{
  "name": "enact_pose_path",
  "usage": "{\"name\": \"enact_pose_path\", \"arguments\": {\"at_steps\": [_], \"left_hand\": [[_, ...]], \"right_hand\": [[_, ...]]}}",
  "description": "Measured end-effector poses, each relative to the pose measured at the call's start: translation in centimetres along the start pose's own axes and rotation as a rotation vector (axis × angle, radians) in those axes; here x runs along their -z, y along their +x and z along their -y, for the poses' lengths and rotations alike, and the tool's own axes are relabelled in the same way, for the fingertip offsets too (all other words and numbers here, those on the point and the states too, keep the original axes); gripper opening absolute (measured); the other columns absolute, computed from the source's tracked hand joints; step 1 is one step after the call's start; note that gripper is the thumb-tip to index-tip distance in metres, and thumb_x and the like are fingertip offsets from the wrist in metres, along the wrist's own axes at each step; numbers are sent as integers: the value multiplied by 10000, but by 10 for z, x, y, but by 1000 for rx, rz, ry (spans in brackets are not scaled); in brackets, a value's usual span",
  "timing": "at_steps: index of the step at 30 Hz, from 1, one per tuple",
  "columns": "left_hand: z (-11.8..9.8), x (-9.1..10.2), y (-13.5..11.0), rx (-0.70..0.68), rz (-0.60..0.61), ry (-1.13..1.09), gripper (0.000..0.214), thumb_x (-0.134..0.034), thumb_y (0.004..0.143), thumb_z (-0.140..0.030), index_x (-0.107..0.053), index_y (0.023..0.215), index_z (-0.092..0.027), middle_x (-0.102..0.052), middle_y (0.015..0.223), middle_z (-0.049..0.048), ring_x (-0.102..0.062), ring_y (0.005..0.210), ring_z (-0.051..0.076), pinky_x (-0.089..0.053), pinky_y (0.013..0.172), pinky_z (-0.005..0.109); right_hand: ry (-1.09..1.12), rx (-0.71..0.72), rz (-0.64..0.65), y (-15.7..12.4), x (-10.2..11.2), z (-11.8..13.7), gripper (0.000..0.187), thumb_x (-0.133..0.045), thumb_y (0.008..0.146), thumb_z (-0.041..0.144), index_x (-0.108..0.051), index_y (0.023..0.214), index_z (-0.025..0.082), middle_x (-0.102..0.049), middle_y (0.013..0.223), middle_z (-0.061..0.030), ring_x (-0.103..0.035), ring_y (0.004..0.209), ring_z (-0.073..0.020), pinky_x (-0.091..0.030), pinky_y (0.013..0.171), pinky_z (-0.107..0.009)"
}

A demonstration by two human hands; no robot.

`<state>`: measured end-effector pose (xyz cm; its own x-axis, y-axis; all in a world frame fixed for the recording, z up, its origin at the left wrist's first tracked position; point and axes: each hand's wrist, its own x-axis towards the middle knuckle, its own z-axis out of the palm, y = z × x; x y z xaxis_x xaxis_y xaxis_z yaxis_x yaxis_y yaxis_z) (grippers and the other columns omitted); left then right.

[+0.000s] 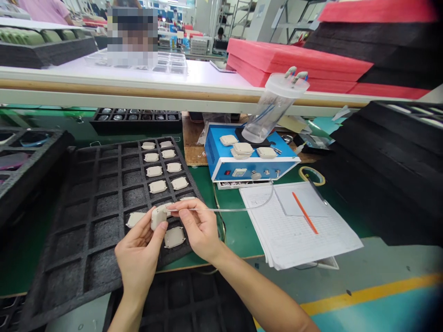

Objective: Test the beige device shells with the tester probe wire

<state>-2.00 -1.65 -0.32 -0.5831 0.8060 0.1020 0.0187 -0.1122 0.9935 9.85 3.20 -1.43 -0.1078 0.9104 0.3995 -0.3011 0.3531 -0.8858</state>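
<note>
My left hand [140, 251] is closed round a small cream plastic part [158, 216], held just above a black foam tray [83, 230]. Pinched in my right hand [199, 228] is the end of a thin clear tube [235, 208], its tip touching the part. The tube curves away right toward a blue box [249, 161]. Several more cream parts [157, 171] lie in the tray's cells, and three rest on top of the blue box.
A clear plastic cylinder [273, 108] leans on the blue box. Sheets of paper [301, 226] with an orange pen [304, 212] lie to the right, beside a tape roll [311, 175]. Stacked black foam [391, 170] fills the right; red foam [294, 57] sits on the upper shelf.
</note>
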Motion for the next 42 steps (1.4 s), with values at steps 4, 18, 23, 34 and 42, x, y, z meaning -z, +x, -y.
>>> {"name": "enact_pose_path", "arguments": {"at_steps": [4,18,23,34,42], "left_hand": [[1,0,0,0,3,2,496,-900,708,-322,-789,1162,-154,-796,1153,124,-787,1015,306,-617,995,469],[1,1,0,6,1,-24,479,-899,719,-275,-791,1173,-169,-796,1155,109,-784,1025,300,-597,1023,462],[2,2,0,15,-7,-27,468,-901,718,-266,-793,1163,-168,-794,1160,109,-782,1031,302,-590,1033,467],[2,-3,-1,-34,24,20,440,-861,762,-300,-773,1161,-139,-801,1147,112,-789,1011,279,-635,966,401],[-33,61,-14,-231,218,595,258,-603,961,-273,-619,1204,-188,-749,1098,79,-709,1012,222,-554,904,366]], "right_hand": [[-7,8,1,0,-1,1,194,-604,1004,404,-704,1017,237,-795,1000,-69,-777,911,-195,-660,835,-353],[3,-10,6,0,0,-2,187,-602,1010,382,-708,1034,229,-782,1020,-74,-758,890,-182,-651,867,-353],[18,-2,6,-2,1,-2,155,-604,1012,337,-713,1044,232,-782,1019,-68,-753,884,-172,-648,860,-343],[-15,44,-4,-3,3,0,150,-614,1007,329,-732,1019,239,-791,998,-56,-768,918,-186,-652,830,-333],[52,-35,-204,-10,8,4,181,-675,969,386,-711,956,209,-788,917,-33,-794,816,-175,-675,731,-305]]}}
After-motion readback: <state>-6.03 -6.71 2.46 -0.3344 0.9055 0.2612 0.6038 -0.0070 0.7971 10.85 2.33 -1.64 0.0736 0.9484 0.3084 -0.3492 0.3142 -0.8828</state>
